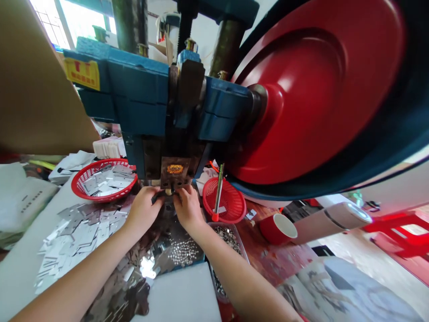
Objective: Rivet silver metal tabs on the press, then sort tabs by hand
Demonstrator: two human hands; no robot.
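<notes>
My left hand [145, 206] reaches under the head of a blue press [140, 89], its thumb and fingers closed near a small dark piece at the die. What those fingers hold is too small to name. My right hand [188, 205] is opposite it, fingers bent together at the other side of the die [168, 191]; anything in them is hidden. Below the hands, many small shiny metal studs [182, 251] lie on the press bed. Flat silvery metal plates [77, 237] are heaped left of my left forearm.
A red basket [75, 184] of metal plates stands at left, another red basket [231, 219] at right. A clear tub [246, 255] of small metal parts sits beside my right forearm. A large red flywheel [321, 103] fills the upper right. A red cup [273, 230] lies on the table.
</notes>
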